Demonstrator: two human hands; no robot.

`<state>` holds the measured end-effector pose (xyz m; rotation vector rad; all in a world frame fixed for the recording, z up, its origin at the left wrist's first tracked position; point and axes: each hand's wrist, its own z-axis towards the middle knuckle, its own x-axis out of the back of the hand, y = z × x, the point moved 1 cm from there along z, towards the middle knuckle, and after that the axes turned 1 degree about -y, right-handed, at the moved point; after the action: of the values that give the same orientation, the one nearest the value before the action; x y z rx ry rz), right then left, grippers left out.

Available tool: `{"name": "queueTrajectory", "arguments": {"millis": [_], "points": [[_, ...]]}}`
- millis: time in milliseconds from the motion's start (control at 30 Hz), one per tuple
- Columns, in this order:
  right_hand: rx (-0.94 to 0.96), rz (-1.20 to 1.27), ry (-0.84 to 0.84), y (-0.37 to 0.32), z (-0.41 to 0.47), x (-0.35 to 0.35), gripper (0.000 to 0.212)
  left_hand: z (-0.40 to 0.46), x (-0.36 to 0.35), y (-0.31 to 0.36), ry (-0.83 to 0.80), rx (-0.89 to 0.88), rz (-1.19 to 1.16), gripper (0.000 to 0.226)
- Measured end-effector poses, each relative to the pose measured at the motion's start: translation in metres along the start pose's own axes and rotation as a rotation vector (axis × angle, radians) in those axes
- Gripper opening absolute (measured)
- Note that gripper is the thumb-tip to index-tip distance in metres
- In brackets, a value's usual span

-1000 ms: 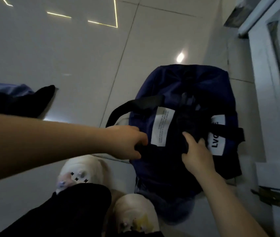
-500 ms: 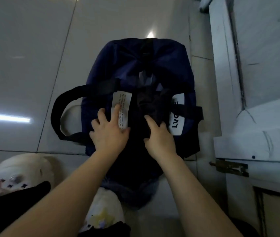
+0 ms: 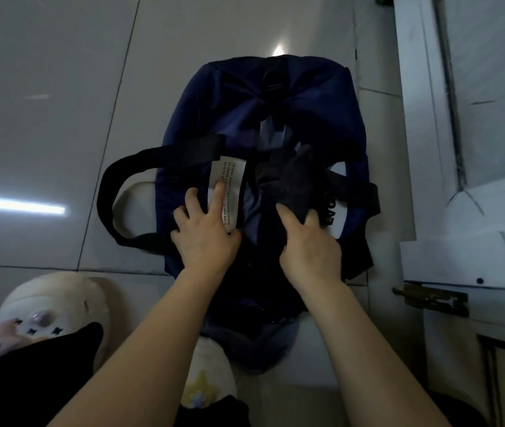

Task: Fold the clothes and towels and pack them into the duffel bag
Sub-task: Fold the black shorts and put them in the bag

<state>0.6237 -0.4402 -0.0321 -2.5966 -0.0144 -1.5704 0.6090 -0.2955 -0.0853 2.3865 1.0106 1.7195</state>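
— Head view, what have you got?

— Navy duffel bag (image 3: 276, 97) on the tiled floor (image 3: 60, 87), right in front of my slippers (image 3: 47, 306), beside a white door (image 3: 476, 118). My left hand (image 3: 205, 238) lies flat on its top, fingers spread wide, one fingertip on the white label (image 3: 229, 192).

— And the right?

— My right hand (image 3: 309, 248) sits on the other side of the opening, fingers curled into a dark garment (image 3: 294, 177) lying in the gap. Black handle (image 3: 121, 192) loops out to the left on the floor.

— Zipped?

— Cannot tell, too dark.
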Motion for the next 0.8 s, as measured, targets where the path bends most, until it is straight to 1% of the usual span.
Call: {"name": "queueTrajectory", "arguments": {"millis": [233,333,400,467,533,600,633,700,767,800], "points": [[-0.008,0.012,-0.009,0.001,0.003,0.0,0.069,0.0,0.01,-0.001,-0.023,-0.022,0.013,0.082],[-0.008,0.029,-0.021,-0.001,0.003,0.0,0.068,0.001,0.024,-0.007,-0.021,-0.063,-0.056,0.08],[0.0,0.037,-0.018,-0.003,0.002,0.005,0.067,0.001,0.046,-0.017,-0.01,-0.084,-0.164,0.084],[-0.013,0.038,0.021,-0.007,-0.003,0.015,0.065,-0.007,0.073,-0.029,0.024,-0.088,-0.237,0.087],[0.002,0.006,0.117,-0.017,-0.012,0.029,0.061,-0.022,0.095,-0.039,0.044,-0.03,-0.366,0.086],[0.082,-0.03,0.187,-0.035,-0.018,0.04,0.053,-0.038,0.106,-0.044,0.002,0.081,-0.595,0.083],[0.131,-0.054,0.171,-0.046,-0.017,0.041,0.05,-0.042,0.107,-0.048,-0.013,0.14,-0.714,0.081],[0.191,-0.109,0.052,-0.067,-0.013,0.03,0.045,-0.044,0.107,-0.055,0.008,0.237,-0.882,0.073],[0.187,-0.15,-0.054,-0.077,-0.008,0.015,0.05,-0.044,0.11,-0.06,0.075,0.278,-0.969,0.064],[0.197,-0.139,-0.066,-0.075,-0.006,0.01,0.055,-0.044,0.11,-0.061,0.11,0.282,-0.981,0.061]]}}
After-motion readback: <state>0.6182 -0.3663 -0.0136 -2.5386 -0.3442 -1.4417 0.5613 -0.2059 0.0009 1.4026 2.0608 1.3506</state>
